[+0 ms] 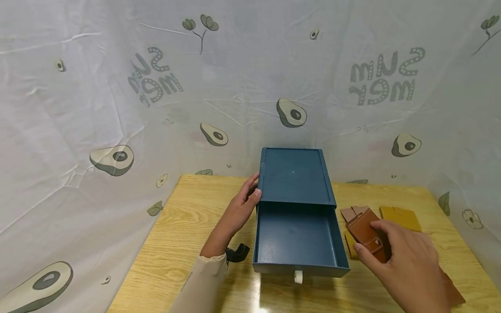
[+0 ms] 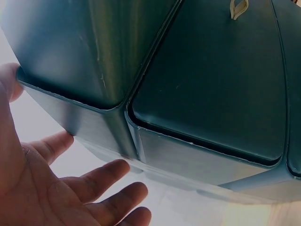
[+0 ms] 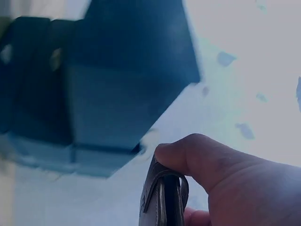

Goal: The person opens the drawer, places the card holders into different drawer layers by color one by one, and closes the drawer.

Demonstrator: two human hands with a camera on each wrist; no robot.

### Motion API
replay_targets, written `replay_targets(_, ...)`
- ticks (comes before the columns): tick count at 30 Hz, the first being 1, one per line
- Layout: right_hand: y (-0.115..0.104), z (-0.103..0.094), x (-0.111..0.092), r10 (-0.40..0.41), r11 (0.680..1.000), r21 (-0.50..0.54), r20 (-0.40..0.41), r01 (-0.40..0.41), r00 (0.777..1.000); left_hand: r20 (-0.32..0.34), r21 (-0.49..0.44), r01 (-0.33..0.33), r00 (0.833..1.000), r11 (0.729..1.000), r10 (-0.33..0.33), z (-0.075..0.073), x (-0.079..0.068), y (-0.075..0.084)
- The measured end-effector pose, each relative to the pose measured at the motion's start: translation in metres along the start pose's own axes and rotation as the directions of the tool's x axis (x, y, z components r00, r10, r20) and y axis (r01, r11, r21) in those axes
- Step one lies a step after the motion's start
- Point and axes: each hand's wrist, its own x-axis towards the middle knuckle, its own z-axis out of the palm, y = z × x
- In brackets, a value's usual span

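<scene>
A dark blue drawer unit [image 1: 293, 174] stands on the table, its top drawer [image 1: 297, 234] pulled out toward me with the bare bottom showing. My left hand [image 1: 238, 211] rests against the unit's left side; in the left wrist view its fingers are spread, with thumb and index fingertip at the casing. Between thumb and fingers, my right hand [image 1: 407, 256] pinches a brown wallet [image 1: 365, 230] with a snap strap, to the right of the drawer. The right wrist view shows the wallet [image 3: 162, 197] edge-on under the thumb.
Behind the held wallet lie a pinkish wallet [image 1: 348, 212] and a yellow one [image 1: 401, 217]. Another yellow piece [image 1: 349, 243] shows beside the drawer, and a brown one [image 1: 452, 291] near my right wrist. A white tab [image 1: 298, 277] hangs at the drawer's front. A printed sheet [image 1: 242, 78] surrounds the table.
</scene>
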Motion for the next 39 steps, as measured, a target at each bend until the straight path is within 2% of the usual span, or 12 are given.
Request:
replay_targets(7,-0.042,-0.013,0.009,-0.136,0.988,0.077,-0.019,0.137,0.991,-0.005,0.011,0.004,1.0,1.0,-0.004,-0.001,-0.001,0.001)
replay_targets(14,-0.071,-0.009,0.016,-0.252,0.963,0.09,-0.05,0.256,0.966,-0.015,0.013,0.013,1.0,1.0,-0.013,-0.001,-0.002,0.002)
replay_targets(20,-0.086,0.001,0.021,-0.343,0.935,0.112,0.039,0.337,0.939,-0.022,0.02,0.012,1.0,1.0,-0.012,0.0,-0.002,0.003)
replay_targets(25,-0.094,0.009,0.021,-0.37,0.926,0.126,0.106,0.356,0.923,-0.028,0.024,0.024,0.999,0.999,-0.023,0.0,-0.004,0.002)
replay_targets(39,-0.095,0.017,0.017,-0.37,0.928,0.109,0.133,0.357,0.92,-0.029,0.013,0.009,1.0,1.0,-0.008,0.004,-0.01,-0.001)
